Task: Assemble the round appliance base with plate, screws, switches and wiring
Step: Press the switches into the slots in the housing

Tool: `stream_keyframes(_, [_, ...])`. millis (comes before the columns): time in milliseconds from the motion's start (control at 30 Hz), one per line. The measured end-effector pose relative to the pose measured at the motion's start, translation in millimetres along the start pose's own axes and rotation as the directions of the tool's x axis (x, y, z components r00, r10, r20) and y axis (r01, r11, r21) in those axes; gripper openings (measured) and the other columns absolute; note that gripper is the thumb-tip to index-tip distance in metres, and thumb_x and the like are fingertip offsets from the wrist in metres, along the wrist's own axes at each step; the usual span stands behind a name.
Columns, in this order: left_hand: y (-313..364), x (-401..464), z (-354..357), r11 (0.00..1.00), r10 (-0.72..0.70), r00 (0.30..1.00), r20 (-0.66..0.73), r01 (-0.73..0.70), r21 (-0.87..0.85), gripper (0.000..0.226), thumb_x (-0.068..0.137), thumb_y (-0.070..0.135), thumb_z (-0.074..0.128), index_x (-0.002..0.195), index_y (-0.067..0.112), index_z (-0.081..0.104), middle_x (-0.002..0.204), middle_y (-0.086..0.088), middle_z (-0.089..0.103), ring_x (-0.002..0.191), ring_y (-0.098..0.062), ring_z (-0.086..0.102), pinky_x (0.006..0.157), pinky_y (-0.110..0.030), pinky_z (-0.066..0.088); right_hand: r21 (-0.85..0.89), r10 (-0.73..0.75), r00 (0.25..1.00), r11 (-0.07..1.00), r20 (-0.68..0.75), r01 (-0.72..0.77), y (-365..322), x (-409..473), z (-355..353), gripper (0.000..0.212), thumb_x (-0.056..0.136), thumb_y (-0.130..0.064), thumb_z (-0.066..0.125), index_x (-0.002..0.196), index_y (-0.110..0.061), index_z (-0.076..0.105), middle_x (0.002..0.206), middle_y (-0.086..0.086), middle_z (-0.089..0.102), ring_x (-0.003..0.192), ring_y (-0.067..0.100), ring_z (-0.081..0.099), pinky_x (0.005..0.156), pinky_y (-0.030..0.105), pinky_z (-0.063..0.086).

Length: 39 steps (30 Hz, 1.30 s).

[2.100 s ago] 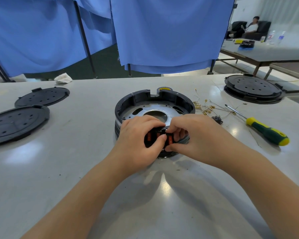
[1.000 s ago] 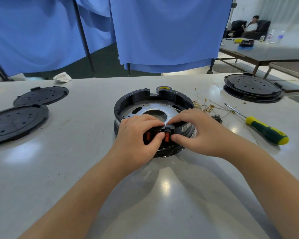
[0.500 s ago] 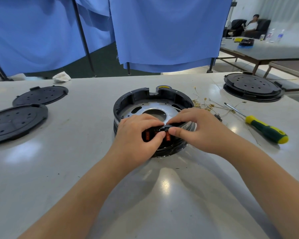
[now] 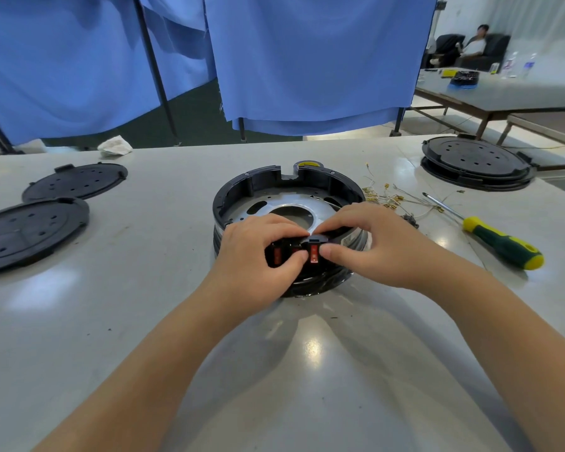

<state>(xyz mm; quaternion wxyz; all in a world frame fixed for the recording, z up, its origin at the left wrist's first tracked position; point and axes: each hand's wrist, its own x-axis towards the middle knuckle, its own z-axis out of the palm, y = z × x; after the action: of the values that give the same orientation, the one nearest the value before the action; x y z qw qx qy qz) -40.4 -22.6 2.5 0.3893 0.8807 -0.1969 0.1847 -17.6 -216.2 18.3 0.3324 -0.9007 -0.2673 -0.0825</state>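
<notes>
A round black appliance base (image 4: 242, 190) stands in the middle of the table, with a silver metal plate (image 4: 274, 203) inside it. At its near rim sit red rocker switches (image 4: 313, 254) in a black housing. My left hand (image 4: 258, 252) grips the near rim and covers part of the switches, its thumb lying between two of them. My right hand (image 4: 369, 246) pinches the right-hand switch between thumb and fingers. A bundle of thin wires with yellow terminals (image 4: 392, 199) lies just right of the base.
A green and yellow screwdriver (image 4: 499, 243) lies to the right. Two black round covers (image 4: 75, 181) (image 4: 23, 233) rest at the left, and a stacked black base (image 4: 477, 164) at the far right. A person sits in the background beyond another table.
My right-hand fingers shifted slightly on the right switch, and more of its red face shows. The left hand and the base have barely moved.
</notes>
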Motion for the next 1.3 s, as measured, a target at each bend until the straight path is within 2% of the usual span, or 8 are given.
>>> stream_keyframes(167, [0.0,-1.3,-0.1,0.99,0.041,0.998,0.043,-0.047,0.133,0.036,0.069,0.033,0.068,0.102,0.02,0.07,0.103,0.01,0.067,0.103,-0.017,0.062,0.092,-0.049,0.044,-0.07,-0.025,0.999,0.997,0.023,0.026,1.4,-1.1,-0.9,0.031,0.072,-0.037,0.074,0.103,-0.032,0.068,0.096,-0.015,0.064,0.1,0.005,0.054,0.091,0.028,0.042])
stream_keyframes(500, [3.4,-3.2,6.9,0.991,-0.02,0.999,-0.044,0.025,0.13,0.032,0.068,0.029,0.062,0.098,0.024,0.07,0.09,0.012,0.068,0.091,-0.018,0.06,0.091,-0.047,0.042,-0.098,-0.034,0.999,0.995,-0.037,0.031,1.8,-1.2,5.3,0.022,0.072,-0.035,0.07,0.091,-0.041,0.06,0.089,-0.021,0.061,0.094,0.004,0.051,0.085,0.028,0.043])
stream_keyframes(633, [-1.0,-2.8,6.1,0.989,0.006,1.0,-0.023,-0.003,0.149,0.03,0.071,0.032,0.064,0.099,0.024,0.07,0.093,0.013,0.068,0.092,-0.017,0.06,0.091,-0.046,0.042,-0.097,-0.035,0.999,0.995,-0.04,0.031,3.3,-1.3,4.5,0.02,0.074,-0.036,0.068,0.093,-0.034,0.066,0.089,-0.018,0.063,0.095,0.004,0.053,0.086,0.028,0.045])
stream_keyframes(767, [-4.5,-2.9,4.9,0.989,0.046,0.999,-0.02,-0.043,0.139,0.025,0.08,0.037,0.062,0.098,0.025,0.072,0.093,0.016,0.068,0.093,-0.012,0.061,0.092,-0.043,0.042,-0.092,-0.034,0.998,0.995,-0.052,0.03,0.9,-2.2,3.3,0.03,0.079,-0.051,0.057,0.098,-0.031,0.069,0.09,-0.017,0.065,0.094,0.003,0.055,0.086,0.03,0.046])
stream_keyframes(900, [-4.0,-1.7,5.1,0.989,0.043,0.998,-0.035,-0.038,0.142,0.024,0.085,0.041,0.058,0.096,0.028,0.075,0.092,0.017,0.07,0.093,-0.008,0.061,0.093,-0.04,0.04,-0.112,-0.042,0.997,0.993,-0.069,0.034,-2.2,-1.7,5.0,0.027,0.084,-0.047,0.057,0.096,-0.028,0.071,0.088,-0.015,0.067,0.093,0.008,0.057,0.086,0.035,0.047])
stream_keyframes(1100, [-2.2,-0.9,5.1,0.996,0.022,0.998,-0.065,-0.017,0.089,0.025,0.083,0.037,0.06,0.095,0.024,0.078,0.09,0.012,0.073,0.091,-0.014,0.065,0.088,-0.045,0.047,-0.117,-0.034,0.996,0.993,-0.087,0.024,-5.4,-1.5,6.0,0.026,0.084,-0.046,0.057,0.093,-0.029,0.074,0.086,-0.014,0.068,0.091,0.008,0.058,0.084,0.035,0.048])
stream_keyframes(1200, [1.2,-0.4,5.1,0.994,0.04,0.997,-0.061,-0.034,0.099,0.023,0.083,0.033,0.059,0.091,0.024,0.079,0.084,0.012,0.074,0.085,-0.012,0.065,0.082,-0.042,0.048,-0.129,-0.035,0.996,0.991,-0.087,0.023,-6.7,-0.8,5.9,0.025,0.084,-0.046,0.056,0.089,-0.031,0.075,0.082,-0.012,0.068,0.088,0.01,0.059,0.081,0.037,0.048])
stream_keyframes(1300, [-0.2,1.5,1.2,0.994,0.06,0.998,-0.014,-0.059,0.093,0.021,0.084,0.034,0.059,0.091,0.027,0.078,0.081,0.015,0.073,0.084,-0.008,0.064,0.078,-0.033,0.048,-0.133,-0.05,0.996,0.99,-0.079,0.039,-6.2,-0.6,4.7,0.023,0.085,-0.044,0.058,0.091,-0.029,0.075,0.083,-0.011,0.068,0.087,0.01,0.059,0.081,0.037,0.048])
